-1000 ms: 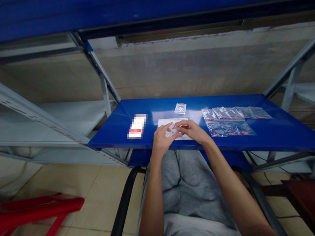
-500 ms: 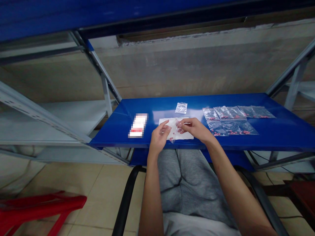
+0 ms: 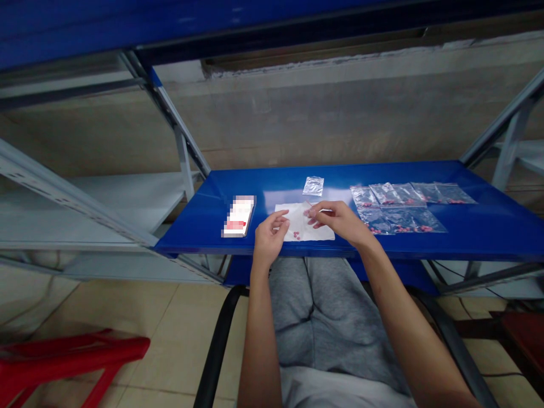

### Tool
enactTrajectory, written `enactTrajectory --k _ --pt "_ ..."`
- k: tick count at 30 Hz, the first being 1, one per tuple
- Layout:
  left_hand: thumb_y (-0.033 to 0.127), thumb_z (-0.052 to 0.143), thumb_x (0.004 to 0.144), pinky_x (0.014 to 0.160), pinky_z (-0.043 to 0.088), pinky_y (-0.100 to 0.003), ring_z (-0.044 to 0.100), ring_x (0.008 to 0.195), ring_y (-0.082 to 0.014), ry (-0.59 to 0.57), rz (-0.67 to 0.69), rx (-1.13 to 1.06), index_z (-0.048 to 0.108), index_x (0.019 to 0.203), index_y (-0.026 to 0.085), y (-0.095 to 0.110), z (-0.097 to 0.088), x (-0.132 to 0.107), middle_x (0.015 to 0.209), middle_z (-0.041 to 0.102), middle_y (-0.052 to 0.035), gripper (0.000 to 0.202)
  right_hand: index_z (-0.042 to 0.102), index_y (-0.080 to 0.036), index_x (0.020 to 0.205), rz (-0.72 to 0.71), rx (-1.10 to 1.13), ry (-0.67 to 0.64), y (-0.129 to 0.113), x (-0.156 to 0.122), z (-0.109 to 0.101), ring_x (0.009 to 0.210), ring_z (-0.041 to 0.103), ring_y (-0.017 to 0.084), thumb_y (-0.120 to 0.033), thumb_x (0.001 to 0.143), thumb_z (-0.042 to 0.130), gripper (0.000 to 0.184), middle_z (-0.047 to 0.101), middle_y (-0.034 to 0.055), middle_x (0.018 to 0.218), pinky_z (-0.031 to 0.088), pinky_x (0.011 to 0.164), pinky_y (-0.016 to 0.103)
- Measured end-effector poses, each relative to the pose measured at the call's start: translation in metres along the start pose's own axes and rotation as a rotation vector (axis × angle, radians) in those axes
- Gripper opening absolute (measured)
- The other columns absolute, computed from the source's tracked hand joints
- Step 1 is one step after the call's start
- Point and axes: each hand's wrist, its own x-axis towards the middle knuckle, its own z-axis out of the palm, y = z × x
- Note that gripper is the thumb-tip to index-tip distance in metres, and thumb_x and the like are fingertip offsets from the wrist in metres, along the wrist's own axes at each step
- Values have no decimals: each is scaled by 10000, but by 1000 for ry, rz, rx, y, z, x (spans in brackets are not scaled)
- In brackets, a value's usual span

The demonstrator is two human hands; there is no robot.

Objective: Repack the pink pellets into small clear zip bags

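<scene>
Near the front edge of the blue table, a white paper sheet (image 3: 321, 233) lies between my hands. Several small red pieces (image 3: 296, 234) show against its lower left part; whether they are loose or under clear plastic is hard to tell. My right hand (image 3: 334, 218) pinches a clear plastic bag (image 3: 306, 210) above the sheet, its outline faint against the white. At the sheet's left edge my left hand (image 3: 272, 231) is open, thumb and fingers apart, holding nothing visible. Behind the sheet lies a clear zip bag (image 3: 313, 186).
On the blue table (image 3: 238, 182), several clear bags with red pieces (image 3: 408, 218) lie in two rows at the right. A phone (image 3: 239, 216) with a blurred screen is at the left. Metal uprights (image 3: 187, 153) frame the table; a red stool (image 3: 106, 354) stands on the floor.
My left hand has let go of the plastic and moved slightly left. The bag's lower corner no longer hangs over the sheet's front edge, and the red pieces show higher, over the paper.
</scene>
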Motion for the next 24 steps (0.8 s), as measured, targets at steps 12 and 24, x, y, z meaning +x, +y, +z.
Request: enactTrajectory --k 12,24 --pt "343 851 782 1077 453 -453 607 1273 -319 -39 246 479 574 1408 237 35 16 -11 1371 657 -119 693 744 -177 810 15 -15 31 15 -1 23 823 762 231 -376 847 704 206 772 69 840 612 757 336" --pt "332 840 790 913 540 -359 691 985 -230 -51 233 402 669 1267 208 17 10 -7 1112 727 -79 522 721 -178 892 42 13 28 23 0 14 768 723 201 -512 897 666 339 751 69 865 598 697 319"
